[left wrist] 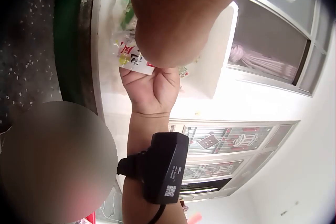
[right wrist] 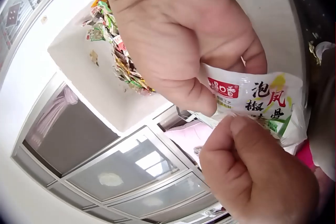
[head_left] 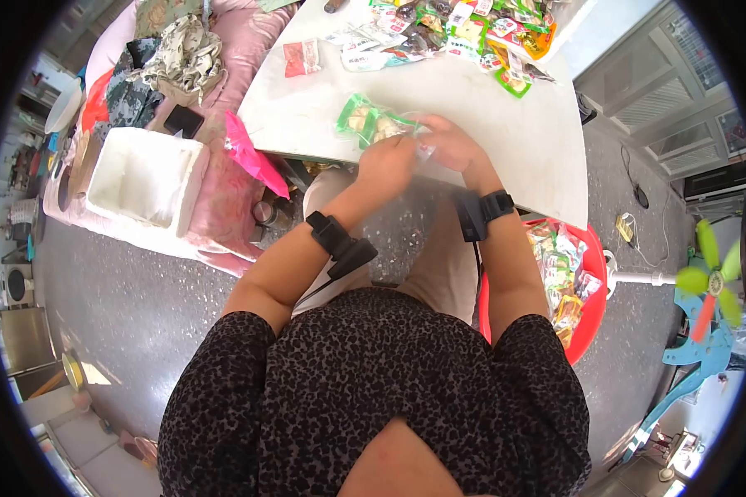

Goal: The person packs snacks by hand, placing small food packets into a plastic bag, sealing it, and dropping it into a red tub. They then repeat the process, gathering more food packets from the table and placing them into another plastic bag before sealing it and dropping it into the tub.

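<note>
Nearest, beside the right forearm, a round red plastic basin (head_left: 593, 319) holds colourful sealed packets (head_left: 558, 269). Farther forward, at the front edge of a white tabletop (head_left: 307, 112), the left hand (head_left: 387, 169) pinches a green-and-clear plastic food packet (head_left: 358, 118) between thumb and curled forefinger; the right hand (head_left: 454, 147) grips the same white, printed end, fingers bent over it. The packet's long axis runs from this end leftward and slightly away from the body, its green end farthest out. The left hand is nearer the packet's filled middle, which lies just beyond it; whether the packet touches the tabletop, I cannot tell. Farther off lies a small red-and-white packet (head_left: 301, 58), then a jumbled heap of glossy multicoloured packets (head_left: 468, 33).
</note>
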The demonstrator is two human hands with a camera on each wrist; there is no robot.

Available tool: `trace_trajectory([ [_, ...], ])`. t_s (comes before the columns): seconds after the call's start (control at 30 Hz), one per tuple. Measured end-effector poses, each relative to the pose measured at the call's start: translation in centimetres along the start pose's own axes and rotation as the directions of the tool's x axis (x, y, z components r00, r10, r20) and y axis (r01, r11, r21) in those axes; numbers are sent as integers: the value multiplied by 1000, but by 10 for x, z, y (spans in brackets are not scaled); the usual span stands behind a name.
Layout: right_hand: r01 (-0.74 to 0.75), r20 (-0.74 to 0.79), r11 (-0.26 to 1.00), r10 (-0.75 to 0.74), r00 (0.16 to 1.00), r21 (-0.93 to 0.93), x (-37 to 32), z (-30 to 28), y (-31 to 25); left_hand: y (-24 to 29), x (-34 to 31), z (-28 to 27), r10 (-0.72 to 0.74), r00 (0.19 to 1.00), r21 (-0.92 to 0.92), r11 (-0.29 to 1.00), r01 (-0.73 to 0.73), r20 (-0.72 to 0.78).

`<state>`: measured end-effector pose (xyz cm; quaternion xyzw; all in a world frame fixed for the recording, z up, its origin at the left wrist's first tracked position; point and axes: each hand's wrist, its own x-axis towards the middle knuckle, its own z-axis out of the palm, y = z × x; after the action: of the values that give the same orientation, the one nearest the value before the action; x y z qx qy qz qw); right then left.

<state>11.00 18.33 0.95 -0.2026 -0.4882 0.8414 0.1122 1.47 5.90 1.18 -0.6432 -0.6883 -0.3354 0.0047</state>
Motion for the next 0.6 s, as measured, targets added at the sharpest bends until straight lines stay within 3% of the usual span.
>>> trace_trajectory([
  [0.17, 19, -297, 998, 0, 955, 60, -2, 6, 23, -4, -1, 4, -5, 1000, 36, 999, 5, 2],
  [0.27, 67, -487, 961, -196, 851, -270, -6, 28, 28, -2, -4, 5, 13, 999, 14, 1000, -12, -44],
  [0.37, 256, -587, 964, -245, 771, -67, 12, 33, 39, -1, -2, 10, 42, 995, 20, 999, -41, -86],
  [0.47, 274, -270, 887, -179, 946, 373, 30, 26, 49, -9, -1, 13, 42, 996, 26, 999, -40, -75],
  [0.57, 149, -382, 952, -37, 923, 267, 5, 55, 16, -13, -1, 11, 81, 990, 14, 997, -80, -115],
  [0.6, 104, -333, 992, -75, 940, 70, 2, 51, 14, -13, -3, 11, 101, 987, 9, 995, -101, -122],
])
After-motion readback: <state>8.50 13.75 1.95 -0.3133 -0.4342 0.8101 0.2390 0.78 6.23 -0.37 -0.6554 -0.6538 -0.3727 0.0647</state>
